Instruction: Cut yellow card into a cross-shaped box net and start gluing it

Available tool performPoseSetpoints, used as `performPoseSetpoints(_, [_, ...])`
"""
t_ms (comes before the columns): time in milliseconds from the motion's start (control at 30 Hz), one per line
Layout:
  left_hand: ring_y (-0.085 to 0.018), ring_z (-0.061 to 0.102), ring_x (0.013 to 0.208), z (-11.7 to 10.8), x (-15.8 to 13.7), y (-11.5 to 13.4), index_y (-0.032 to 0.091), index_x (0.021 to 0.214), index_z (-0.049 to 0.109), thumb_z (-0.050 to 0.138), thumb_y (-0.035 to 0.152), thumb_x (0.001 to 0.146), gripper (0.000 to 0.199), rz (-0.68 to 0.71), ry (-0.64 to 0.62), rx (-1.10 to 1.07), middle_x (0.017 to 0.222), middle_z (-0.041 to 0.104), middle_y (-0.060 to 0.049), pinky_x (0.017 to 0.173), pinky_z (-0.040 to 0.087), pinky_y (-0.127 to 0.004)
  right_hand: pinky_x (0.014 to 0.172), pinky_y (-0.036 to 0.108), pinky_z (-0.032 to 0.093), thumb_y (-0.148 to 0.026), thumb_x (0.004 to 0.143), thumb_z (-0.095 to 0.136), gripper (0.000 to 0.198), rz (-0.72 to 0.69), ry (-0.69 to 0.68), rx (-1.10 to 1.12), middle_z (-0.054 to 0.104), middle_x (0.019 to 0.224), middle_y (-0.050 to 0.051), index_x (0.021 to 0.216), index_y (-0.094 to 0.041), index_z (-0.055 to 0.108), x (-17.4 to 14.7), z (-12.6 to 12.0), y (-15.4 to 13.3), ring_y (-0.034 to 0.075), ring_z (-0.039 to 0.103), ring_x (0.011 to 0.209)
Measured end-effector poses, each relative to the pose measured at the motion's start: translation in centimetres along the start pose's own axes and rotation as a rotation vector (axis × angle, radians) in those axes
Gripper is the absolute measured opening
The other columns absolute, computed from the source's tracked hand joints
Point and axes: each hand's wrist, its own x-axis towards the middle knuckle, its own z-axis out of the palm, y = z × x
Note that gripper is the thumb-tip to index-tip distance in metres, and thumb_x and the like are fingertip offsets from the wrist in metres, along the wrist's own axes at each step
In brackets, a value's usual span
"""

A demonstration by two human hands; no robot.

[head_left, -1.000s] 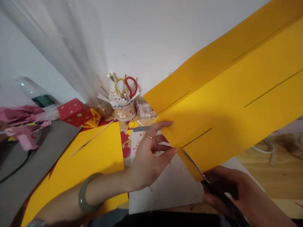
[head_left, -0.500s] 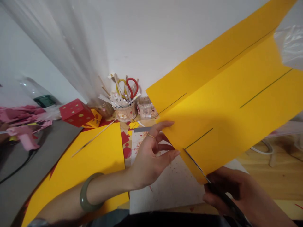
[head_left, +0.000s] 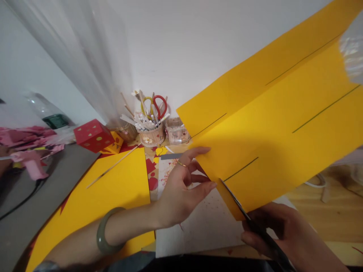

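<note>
My left hand (head_left: 184, 189) pinches the near left edge of a large yellow card sheet (head_left: 255, 132) between thumb and fingers. The sheet is raised in the air, folded lengthwise, with several dark straight lines drawn on it. My right hand (head_left: 283, 230) is closed around dark-handled scissors (head_left: 261, 230). Their blades lie along the sheet's lower left corner, and the tip comes near the end of one drawn line, close to my left thumb. A narrow strip of card lies to the left of the blades. Part of the scissors' handles is hidden by my fingers.
Another yellow sheet (head_left: 124, 177) lies at left with a thin stick (head_left: 113, 166) on it. Behind stand a red box (head_left: 93, 135), a cup (head_left: 151, 136) of sticks and scissors, and a clear jar (head_left: 177, 130). A pink glue gun (head_left: 32, 164) lies far left.
The scissors' blades have shifted slightly up and left along the card's edge. The yellow sheet has moved a little to the right in view. My left hand keeps its pinch.
</note>
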Motion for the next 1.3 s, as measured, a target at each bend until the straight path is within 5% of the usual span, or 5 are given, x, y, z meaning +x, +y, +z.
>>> performPoseSetpoints(200, [-0.009,0.062,0.079,0.1,0.0,0.1,0.035,0.111,0.05,0.068,0.01,0.074,0.048,-0.018,-0.009,-0.01,0.09,0.063,0.006,0.077,0.051,-0.023,0.051,0.03,0.033,-0.032,0.054,0.062,0.015,0.122,-0.049,0.046,0.052,0.049,0.001,0.05,-0.02,0.053,0.2,-0.1,-0.8,0.017,0.046,0.051])
performPoseSetpoints(767, [-0.01,0.061,0.084,0.2,-0.1,-0.1,0.039,0.115,0.044,0.066,0.009,0.076,0.054,0.041,-0.003,0.026,0.103,0.06,0.006,0.076,0.052,-0.025,0.047,0.028,0.037,-0.038,0.052,0.068,0.023,0.082,0.061,-0.01,0.052,0.046,0.0,0.047,-0.021,0.053,0.2,0.0,-0.4,0.017,0.047,0.047])
performPoseSetpoints(967, [-0.012,0.063,0.079,0.1,0.5,0.4,0.043,0.128,0.023,0.077,0.01,0.061,0.092,0.072,0.075,-0.06,0.112,0.052,0.002,0.064,0.055,-0.025,0.042,0.024,0.037,-0.039,0.065,0.066,0.019,-0.181,0.137,-0.258,0.059,0.045,-0.002,0.062,-0.02,0.067,0.5,-0.5,0.8,0.014,0.049,0.041])
performPoseSetpoints(1200, [-0.01,0.06,0.058,-1.3,2.2,0.3,0.018,0.098,0.051,0.069,0.029,0.07,0.035,-0.275,0.097,0.004,0.071,0.058,0.004,0.052,0.052,-0.022,0.043,0.024,0.04,-0.019,0.075,0.053,0.022,-0.664,0.207,-0.806,0.068,0.058,0.0,0.094,-0.02,0.065,1.4,-1.6,3.0,0.018,0.063,0.046])
performPoseSetpoints(1300, [-0.011,0.061,0.056,-2.6,3.0,-0.2,0.016,0.085,0.052,0.061,0.024,0.072,0.018,-0.444,0.101,0.086,0.063,0.057,0.002,0.05,0.049,-0.021,0.042,0.028,0.041,-0.015,0.072,0.054,0.02,-0.705,0.153,-0.983,0.071,0.063,0.003,0.09,-0.019,0.064,2.2,-1.8,3.6,0.023,0.066,0.05])
